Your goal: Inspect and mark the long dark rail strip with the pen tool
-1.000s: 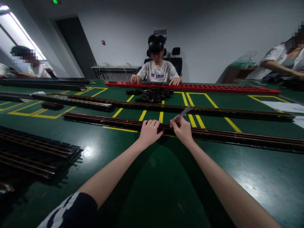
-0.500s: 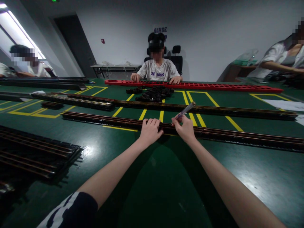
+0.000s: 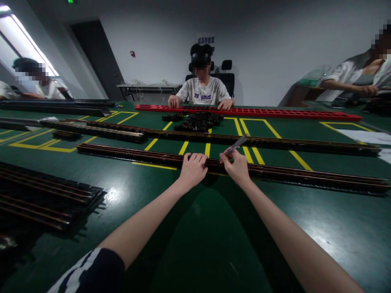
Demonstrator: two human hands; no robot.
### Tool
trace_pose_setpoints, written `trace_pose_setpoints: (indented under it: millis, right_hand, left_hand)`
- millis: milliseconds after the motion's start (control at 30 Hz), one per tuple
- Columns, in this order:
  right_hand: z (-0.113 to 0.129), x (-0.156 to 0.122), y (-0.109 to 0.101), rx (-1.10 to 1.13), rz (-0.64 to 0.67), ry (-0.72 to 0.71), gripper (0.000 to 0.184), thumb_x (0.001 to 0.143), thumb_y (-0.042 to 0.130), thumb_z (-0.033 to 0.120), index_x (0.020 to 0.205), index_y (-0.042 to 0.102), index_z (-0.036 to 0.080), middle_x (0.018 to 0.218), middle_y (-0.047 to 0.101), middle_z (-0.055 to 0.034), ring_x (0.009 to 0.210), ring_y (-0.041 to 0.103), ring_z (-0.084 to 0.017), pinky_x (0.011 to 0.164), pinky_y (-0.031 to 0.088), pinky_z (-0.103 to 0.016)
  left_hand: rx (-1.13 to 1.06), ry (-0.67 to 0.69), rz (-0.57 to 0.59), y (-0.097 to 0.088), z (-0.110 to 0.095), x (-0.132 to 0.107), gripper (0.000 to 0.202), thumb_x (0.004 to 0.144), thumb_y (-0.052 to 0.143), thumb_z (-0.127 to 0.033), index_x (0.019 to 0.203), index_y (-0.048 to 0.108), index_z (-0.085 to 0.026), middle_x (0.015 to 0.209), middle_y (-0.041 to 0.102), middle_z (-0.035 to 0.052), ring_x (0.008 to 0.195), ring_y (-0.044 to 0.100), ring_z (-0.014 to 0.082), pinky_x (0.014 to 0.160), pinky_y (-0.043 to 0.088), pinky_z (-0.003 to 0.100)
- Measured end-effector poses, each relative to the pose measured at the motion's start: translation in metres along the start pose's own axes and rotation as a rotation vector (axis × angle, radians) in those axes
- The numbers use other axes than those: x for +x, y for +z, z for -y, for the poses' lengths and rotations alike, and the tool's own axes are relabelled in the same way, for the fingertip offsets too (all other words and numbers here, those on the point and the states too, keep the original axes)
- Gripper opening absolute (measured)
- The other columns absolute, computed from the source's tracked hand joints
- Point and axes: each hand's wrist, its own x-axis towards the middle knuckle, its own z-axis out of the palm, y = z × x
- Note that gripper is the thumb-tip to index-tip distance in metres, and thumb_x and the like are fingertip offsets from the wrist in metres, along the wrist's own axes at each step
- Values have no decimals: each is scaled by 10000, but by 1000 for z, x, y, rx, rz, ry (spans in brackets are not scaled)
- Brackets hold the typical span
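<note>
The left hand (image 3: 193, 169) held the strip (image 3: 275, 174), which lay under both hands; the right hand (image 3: 236, 166) pinched a tool (image 3: 240, 142); if the strip slid, the tool might poke the left hand.

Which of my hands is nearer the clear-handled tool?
Right. The right hand grips the clear-handled tool; the left hand lies on the long black strip, left of the tool.

The green tabletop (image 3: 137, 183) is leaving room before the near copper-striped rail (image 3: 287, 175), while a farther dark rail (image 3: 284, 143) is barring the red slotted frame (image 3: 269, 112).
</note>
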Motion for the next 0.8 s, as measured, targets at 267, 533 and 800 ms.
trace_pose_setpoints:
  millis: [267,533,800]
  right_hand:
    - [0,-1,-3,2,-29,12,186,813,526,363,695,517,219,586,658,-43,550,638,-217,584,505,-345]
    - [3,-2,1,27,15,12,158,807,535,347,717,525,217,590,666,-45,564,652,-221,574,507,-335]
    - [1,-3,2,21,15,15,161,805,531,355,718,503,223,589,667,-43,560,652,-223,590,501,-333]
  left_hand:
    - [-18,-4,-10,2,1,-1,337,862,389,-148,1131,586,-195,1157,651,65,1100,552,219,1015,315,447]
    - [-91,12,41,0,6,0,373,848,368,-115,1152,575,-175,1178,650,60,1121,553,195,1001,334,400]
    - [-95,16,48,-1,7,0,360,845,460,-302,1173,558,-190,1172,644,64,1087,553,223,959,355,397]
